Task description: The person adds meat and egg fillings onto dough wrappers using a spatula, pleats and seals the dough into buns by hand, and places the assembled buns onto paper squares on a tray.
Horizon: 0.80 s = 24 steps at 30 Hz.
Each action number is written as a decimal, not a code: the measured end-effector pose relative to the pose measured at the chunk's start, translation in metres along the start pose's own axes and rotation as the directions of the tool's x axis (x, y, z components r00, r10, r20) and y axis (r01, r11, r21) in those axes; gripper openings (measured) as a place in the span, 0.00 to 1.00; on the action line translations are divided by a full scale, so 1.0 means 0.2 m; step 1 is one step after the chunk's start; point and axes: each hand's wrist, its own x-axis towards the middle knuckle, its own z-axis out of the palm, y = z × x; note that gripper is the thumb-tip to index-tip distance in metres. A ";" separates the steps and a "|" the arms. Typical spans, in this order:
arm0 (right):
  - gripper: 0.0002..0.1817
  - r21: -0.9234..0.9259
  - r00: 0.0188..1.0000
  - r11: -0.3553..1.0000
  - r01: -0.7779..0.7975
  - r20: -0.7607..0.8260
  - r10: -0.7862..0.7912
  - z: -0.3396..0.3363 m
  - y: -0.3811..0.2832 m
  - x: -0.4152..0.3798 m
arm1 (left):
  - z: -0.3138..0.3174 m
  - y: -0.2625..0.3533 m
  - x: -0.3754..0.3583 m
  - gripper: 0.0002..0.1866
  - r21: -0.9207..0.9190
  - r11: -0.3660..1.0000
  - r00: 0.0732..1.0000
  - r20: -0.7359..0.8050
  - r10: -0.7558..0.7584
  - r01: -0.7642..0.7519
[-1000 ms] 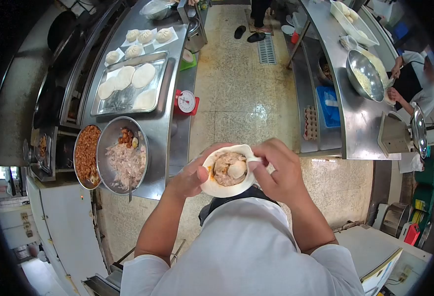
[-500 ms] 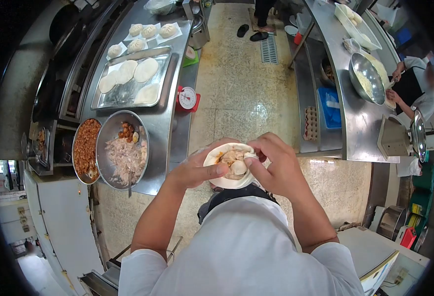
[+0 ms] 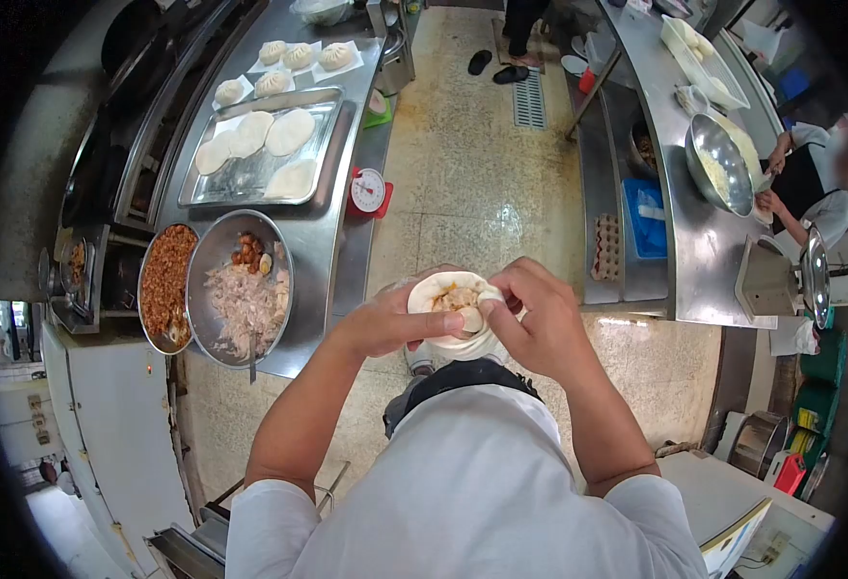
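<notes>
A round dough wrapper [image 3: 429,290] with meat filling [image 3: 461,298] and a pale round piece inside is held up in front of my body. My left hand [image 3: 385,318] cups it from the left, its thumb lying over the filling. At the right edge, my right hand [image 3: 537,314] pinches the dough rim between thumb and fingers, and pleats show there. To the left stand a metal bowl [image 3: 287,253] of pale meat filling with a utensil in it and a smaller bowl of reddish-brown filling [image 3: 168,280].
A metal tray [image 3: 328,125] holds flat dough rounds, with pleated buns [image 3: 334,56] on paper beyond. A red scale [image 3: 370,192] stands beside the left counter. At the right counter [image 3: 680,222], a co-worker [image 3: 810,179] works near a metal bowl [image 3: 718,164]. Another person's legs show at the top.
The dough's rim is drawn further up and inward, and less filling shows. My right fingers have shifted slightly along the rim.
</notes>
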 end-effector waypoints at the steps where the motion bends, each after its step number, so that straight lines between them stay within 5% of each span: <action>1: 0.09 -0.034 0.999 0.999 0.026 0.047 -0.024 0.01 0.03 -0.01 | -0.01 -0.01 0.01 0.37 0.012 0.999 0.999 -0.006 -0.046 0.046; 8: 0.09 -0.135 0.983 0.974 0.180 0.051 -0.174 0.03 0.01 -0.04 | 0.03 0.03 0.02 0.35 0.173 0.964 0.977 -0.093 -0.189 0.203; 10: 0.08 -0.072 0.994 0.996 0.051 -0.094 -0.058 0.02 -0.05 -0.01 | 0.01 0.03 0.02 0.35 0.161 0.973 0.986 -0.040 -0.159 0.163; 14: 0.08 0.018 0.997 1.000 0.003 0.083 -0.005 0.02 0.03 0.00 | -0.01 0.07 0.05 0.33 0.228 0.965 0.981 0.107 -0.159 0.132; 19: 0.10 -0.147 0.987 0.987 0.069 0.156 -0.046 0.04 0.07 -0.05 | -0.03 0.03 0.09 0.31 0.375 0.925 0.991 0.081 -0.105 0.067; 24: 0.08 -0.073 0.999 0.997 0.014 0.032 -0.011 0.03 0.02 -0.01 | -0.03 0.08 0.09 0.29 0.419 0.903 0.986 0.087 -0.140 0.091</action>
